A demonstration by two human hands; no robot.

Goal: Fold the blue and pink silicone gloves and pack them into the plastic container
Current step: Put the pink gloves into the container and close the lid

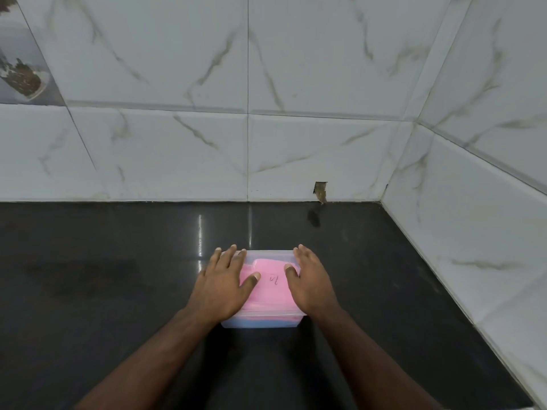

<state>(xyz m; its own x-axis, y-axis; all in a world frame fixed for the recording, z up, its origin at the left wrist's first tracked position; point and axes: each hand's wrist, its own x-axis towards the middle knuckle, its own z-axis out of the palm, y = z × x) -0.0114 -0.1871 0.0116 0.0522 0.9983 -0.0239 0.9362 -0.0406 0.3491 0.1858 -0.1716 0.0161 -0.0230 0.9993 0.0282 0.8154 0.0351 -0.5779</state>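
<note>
Both your palms press flat on the lidded container

Your left hand (220, 287) and right hand (310, 284) lie with fingers straight, gripping nothing, on the translucent lid (270, 281) of the plastic container (262, 323); between your thumbs shows the soft pink glove (268, 294), the blue glove (260, 321) beneath it. Light, thin-walled, probably slippery: take it by the side walls

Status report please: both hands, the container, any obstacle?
Left hand and right hand flat on lidded plastic container. Pink glove over blue glove inside. No obstacle visible.
</note>
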